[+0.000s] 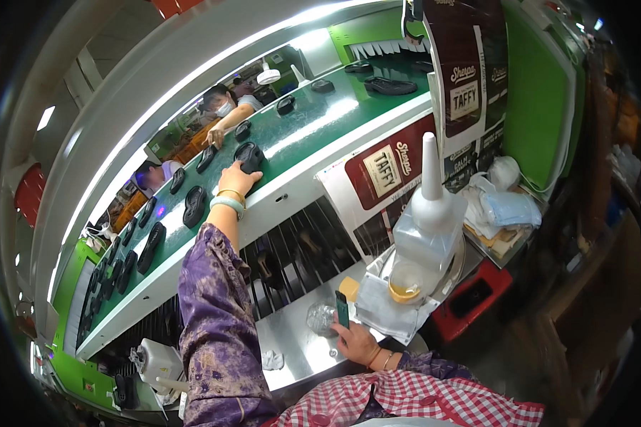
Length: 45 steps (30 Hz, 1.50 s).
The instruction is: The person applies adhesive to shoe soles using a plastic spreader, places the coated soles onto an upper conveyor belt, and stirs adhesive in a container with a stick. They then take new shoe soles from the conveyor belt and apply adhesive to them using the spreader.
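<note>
Handling black sole (pixel 249 154) at conveyor (pixel 295 146)'s near edge: left hand (pixel 238 180), closure unclear; right hand (pixel 360 346) pinches green tool (pixel 342 311); next seemingly wants steadiness.

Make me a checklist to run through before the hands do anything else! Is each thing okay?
1. Left hand touching the black sole: ok, its fingers are on it.
2. Right hand holding the green stick: ok, it's in the grip.
3. White bottle standing up: ok, its pointy nozzle is on top.
4. Nobody else's hand over the green belt: not ok, a co-worker's hand is there, by another sole.
5. Belt standing still: cannot tell from one picture.
</note>
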Each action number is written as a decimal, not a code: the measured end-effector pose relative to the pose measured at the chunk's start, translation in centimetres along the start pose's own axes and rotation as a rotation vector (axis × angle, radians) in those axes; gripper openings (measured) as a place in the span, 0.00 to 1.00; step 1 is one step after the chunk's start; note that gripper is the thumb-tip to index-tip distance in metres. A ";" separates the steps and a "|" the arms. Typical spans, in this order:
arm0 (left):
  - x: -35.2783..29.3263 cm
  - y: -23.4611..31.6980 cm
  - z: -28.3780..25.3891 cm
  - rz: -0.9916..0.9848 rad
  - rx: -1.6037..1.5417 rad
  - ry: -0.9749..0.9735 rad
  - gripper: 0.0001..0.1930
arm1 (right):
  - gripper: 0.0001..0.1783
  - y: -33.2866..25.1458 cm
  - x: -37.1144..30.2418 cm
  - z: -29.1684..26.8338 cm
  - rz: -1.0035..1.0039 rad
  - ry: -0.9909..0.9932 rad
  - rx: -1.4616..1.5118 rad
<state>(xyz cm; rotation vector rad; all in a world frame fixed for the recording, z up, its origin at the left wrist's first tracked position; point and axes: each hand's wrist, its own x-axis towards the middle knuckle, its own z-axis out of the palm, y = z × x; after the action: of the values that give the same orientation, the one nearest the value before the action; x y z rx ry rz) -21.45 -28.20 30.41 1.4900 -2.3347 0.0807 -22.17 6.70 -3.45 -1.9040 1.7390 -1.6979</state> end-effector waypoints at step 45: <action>-40.3 -8.4 13.7 0.200 -0.514 0.188 0.22 | 0.16 -8.0 6.3 -14.2 -0.166 -0.001 -0.132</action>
<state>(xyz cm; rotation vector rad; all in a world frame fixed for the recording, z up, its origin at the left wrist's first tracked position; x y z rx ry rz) -2.67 -0.34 2.92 0.9559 -2.1298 -0.2939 -28.36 13.35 11.46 -2.1609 1.7791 -1.6698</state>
